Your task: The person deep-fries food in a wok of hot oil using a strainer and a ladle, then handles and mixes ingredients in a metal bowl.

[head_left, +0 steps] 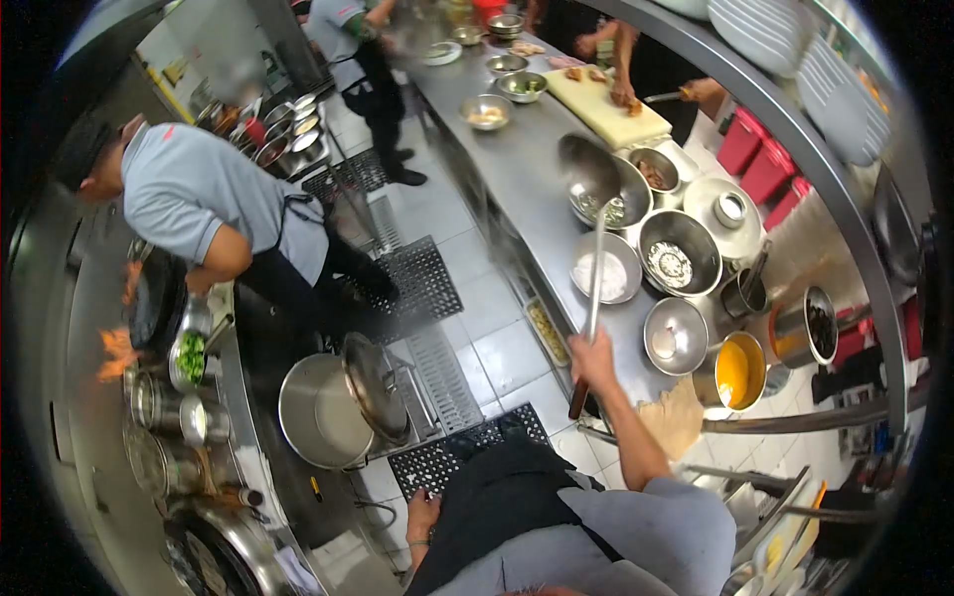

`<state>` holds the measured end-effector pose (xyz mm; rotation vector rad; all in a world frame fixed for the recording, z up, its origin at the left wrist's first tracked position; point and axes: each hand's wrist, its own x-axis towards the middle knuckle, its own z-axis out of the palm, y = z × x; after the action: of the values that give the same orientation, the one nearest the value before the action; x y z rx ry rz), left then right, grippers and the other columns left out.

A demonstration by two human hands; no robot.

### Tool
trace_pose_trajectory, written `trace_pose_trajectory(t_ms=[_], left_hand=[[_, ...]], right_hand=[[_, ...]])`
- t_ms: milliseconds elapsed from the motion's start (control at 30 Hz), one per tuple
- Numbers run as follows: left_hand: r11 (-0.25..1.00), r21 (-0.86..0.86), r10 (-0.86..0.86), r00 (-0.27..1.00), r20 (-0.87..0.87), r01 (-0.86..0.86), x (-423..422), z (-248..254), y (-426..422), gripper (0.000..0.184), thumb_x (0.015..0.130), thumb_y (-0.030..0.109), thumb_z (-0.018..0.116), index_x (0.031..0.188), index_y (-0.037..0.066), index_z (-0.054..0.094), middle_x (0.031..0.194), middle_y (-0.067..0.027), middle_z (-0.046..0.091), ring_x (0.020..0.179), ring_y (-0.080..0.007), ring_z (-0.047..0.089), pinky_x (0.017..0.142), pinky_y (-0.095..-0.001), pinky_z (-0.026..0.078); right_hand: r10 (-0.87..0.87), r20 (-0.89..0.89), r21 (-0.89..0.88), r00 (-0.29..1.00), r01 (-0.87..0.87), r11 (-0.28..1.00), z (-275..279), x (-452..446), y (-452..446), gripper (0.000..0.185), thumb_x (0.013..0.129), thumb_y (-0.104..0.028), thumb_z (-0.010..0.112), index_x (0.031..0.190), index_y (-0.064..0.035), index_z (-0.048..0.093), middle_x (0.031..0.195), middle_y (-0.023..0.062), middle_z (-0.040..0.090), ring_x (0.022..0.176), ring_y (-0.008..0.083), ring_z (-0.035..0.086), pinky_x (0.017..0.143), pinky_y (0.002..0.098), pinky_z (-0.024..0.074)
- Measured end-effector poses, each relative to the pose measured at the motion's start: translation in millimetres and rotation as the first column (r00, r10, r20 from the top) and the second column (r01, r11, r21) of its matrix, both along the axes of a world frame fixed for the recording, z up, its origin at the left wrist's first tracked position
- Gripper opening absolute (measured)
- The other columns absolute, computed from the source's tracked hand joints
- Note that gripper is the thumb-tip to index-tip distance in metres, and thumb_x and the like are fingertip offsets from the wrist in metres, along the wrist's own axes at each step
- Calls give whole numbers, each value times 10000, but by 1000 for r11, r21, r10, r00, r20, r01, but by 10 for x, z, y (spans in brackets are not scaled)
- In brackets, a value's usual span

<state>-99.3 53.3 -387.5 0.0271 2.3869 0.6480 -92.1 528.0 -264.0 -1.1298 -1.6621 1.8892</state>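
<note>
My right hand (pixel 593 360) grips the long handle of a large ladle (pixel 597 260) near its wooden end. The ladle's wide, dark round head is held over a metal mixing bowl (pixel 636 191) on the steel counter. Close under the handle sits a bowl of white powder (pixel 621 281), with a deep metal bowl (pixel 680 252) to its right. My left hand (pixel 422 519) hangs low beside my black apron, with its fingers curled. Whatever it may hold is hidden.
A big pot (pixel 323 409) with its lid (pixel 375 385) tilted at its side stands to the left. A co-worker (pixel 224 204) works at a flaming stove. Another person's hand (pixel 623 94) is over a cutting board (pixel 606 111). An orange liquid container (pixel 733 372) stands at right.
</note>
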Motion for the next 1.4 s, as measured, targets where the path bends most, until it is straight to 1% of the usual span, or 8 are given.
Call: trace_pose_trajectory(t_ms=[67, 133, 233, 400, 533, 867, 1200, 1400], left_hand=[[999, 28, -20, 997, -70, 22, 104, -278, -145, 454, 810, 311, 667, 1091, -44, 632, 990, -245, 667, 967, -407, 636, 838, -440, 506], [999, -13, -38, 994, -101, 37, 113, -276, -108, 454, 810, 315, 666, 1090, -40, 635, 987, -238, 666, 979, -404, 631, 851, -436, 503], [997, 72, 25, 999, 27, -27, 86, -147, -156, 444, 819, 300, 655, 1118, -27, 631, 1080, -239, 643, 1055, -386, 603, 922, -428, 476], [962, 141, 257, 948, -188, -233, 467, -400, -694, 434, 823, 290, 654, 1143, 0, 619, 1105, -234, 635, 1058, -392, 595, 921, -443, 475], [880, 211, 451, 887, -96, -425, 714, -201, -1319, 470, 842, 280, 629, 1163, -61, 582, 1161, -263, 587, 1073, -404, 577, 934, -430, 466], [727, 277, 666, 743, -64, -628, 1616, -611, -2285, 423, 836, 308, 649, 1049, -56, 608, 1023, -282, 633, 968, -420, 621, 844, -467, 504], [635, 366, 742, 668, -45, -680, 1470, -505, -2425, 420, 852, 290, 643, 1093, -53, 619, 1031, -270, 640, 975, -397, 627, 853, -444, 495], [903, 104, 420, 908, -6, -417, 1146, -203, -2455, 421, 843, 259, 630, 1097, -77, 614, 1093, -287, 628, 1055, -427, 595, 919, -447, 475]], right_hand=[[39, 61, 478, 997, -64, 876, -367, 56, -425, 158, 809, -82, 601, 813, -18, 457, 586, 147, 514, 502, 281, 568, 473, 416, 445], [159, 246, 601, 956, -279, 749, -587, 173, -727, 142, 783, -86, 605, 799, 2, 494, 669, 237, 546, 642, 402, 593, 585, 459, 456], [338, 345, 597, 876, -483, 641, -639, 266, -1201, 121, 762, -96, 611, 823, -3, 562, 716, 269, 575, 724, 462, 592, 616, 449, 476], [627, 345, 642, 699, -663, 385, -610, 27, -1911, 63, 771, -48, 588, 762, -3, 545, 644, 270, 536, 665, 477, 567, 566, 429, 471], [776, 320, 690, 543, -695, 202, -549, -509, -2743, 122, 817, -73, 627, 752, -11, 545, 552, 165, 490, 494, 188, 466, 514, 329, 434], [876, 360, 771, 321, -631, -85, -243, -1971, -5776, 247, 796, -175, 674, 920, 38, 648, 766, 258, 632, 704, 393, 639, 658, 450, 480], [962, 58, 942, 267, -334, 36, -191, -1998, -6147, 101, 831, -33, 610, 913, 17, 643, 894, 220, 619, 792, 412, 603, 719, 467, 482], [949, 246, 751, 199, -658, -57, -750, -963, -4952, 141, 735, 52, 609, 863, 4, 641, 830, 210, 615, 785, 392, 612, 710, 436, 494]])
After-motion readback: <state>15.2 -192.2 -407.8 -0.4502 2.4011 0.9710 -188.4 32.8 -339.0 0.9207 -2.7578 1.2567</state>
